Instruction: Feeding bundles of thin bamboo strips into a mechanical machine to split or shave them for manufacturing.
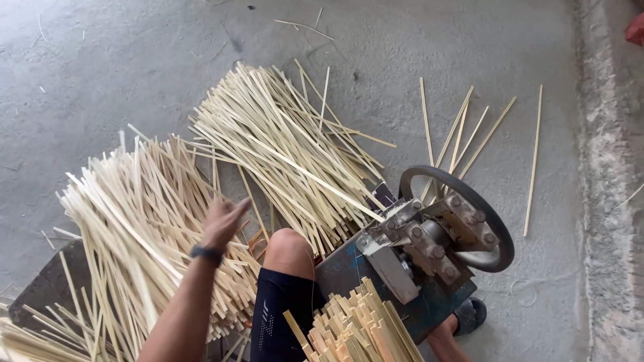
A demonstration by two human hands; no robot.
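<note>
On the far left, a big loose heap of pale bamboo slats (127, 221) fans over a dark board (47, 285) & onto the concrete floor (134, 60). Left hand (225, 221) hovers just above that heap's right edge, fingers spread & released, grasping nothing; blurred, so exact contact w/ the slats can't be told. Dark wristband (206, 253) on that arm. To do this reach well, I'd judge: come down flat on the top layer, pinch only a few slats near one end, lift along their length so the crossed ones don't snag or drag the pile. Next over, bare knee (290, 249), w/ a second heap of thinner strips (282, 141) beyond it, ends pointing up-left. Near bottom centre, a tight bundle of cut sticks (355, 328) stands end-up, touching the blue machine base (349, 268). Right hand isn't in view, grip can't be told. Further right, the splitter w/ its metal block & dark flywheel (463, 214); keep fingers & slat ends off that rim. A few stray sticks (469, 134) lie past the wheel. Open floor top-left & far right up to the rough concrete curb (604, 167); little room btwn knee, heap & machine.
</note>
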